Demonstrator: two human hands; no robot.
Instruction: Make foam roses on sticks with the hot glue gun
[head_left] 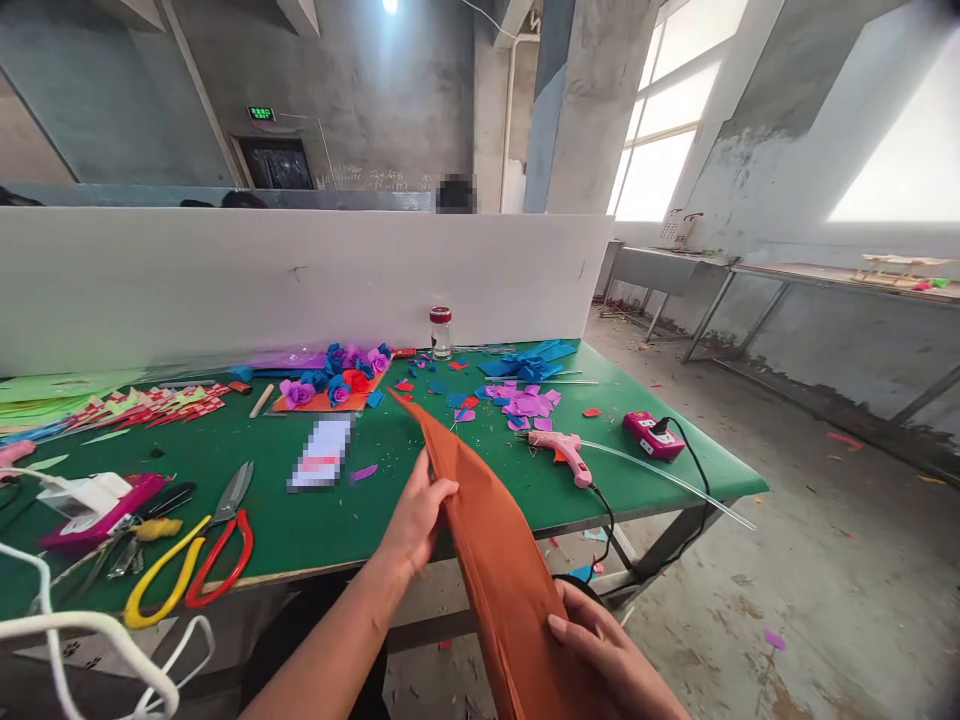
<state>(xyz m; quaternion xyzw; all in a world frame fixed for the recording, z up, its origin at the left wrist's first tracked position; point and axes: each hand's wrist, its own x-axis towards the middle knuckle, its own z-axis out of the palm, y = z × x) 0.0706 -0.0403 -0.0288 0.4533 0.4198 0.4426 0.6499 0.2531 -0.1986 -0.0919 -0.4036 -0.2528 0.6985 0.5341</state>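
Observation:
A long orange-brown sheet of paper (499, 540) slants from the table's middle down past its front edge, its far end narrowing to a point. My left hand (421, 510) pinches its left edge near the upper part, thumb on top. Lower down, my right hand (592, 640) grips the right edge, with the thumb on the paper's face and the other fingers partly hidden. The sheet looks folded or creased along its left side. Close to its right lies a pink glue gun (564, 452) with a clear glue stick behind it.
Red-and-yellow-handled scissors (217, 550) and a white charger (86, 495) lie at left on the green table (420, 460). Paper flowers (341, 375), purple petals (525, 402), blue paper (536, 360) and a red-lidded jar (441, 335) sit farther back. A pink power strip (652, 436) is near the right edge. A white partition (300, 280) stands behind.

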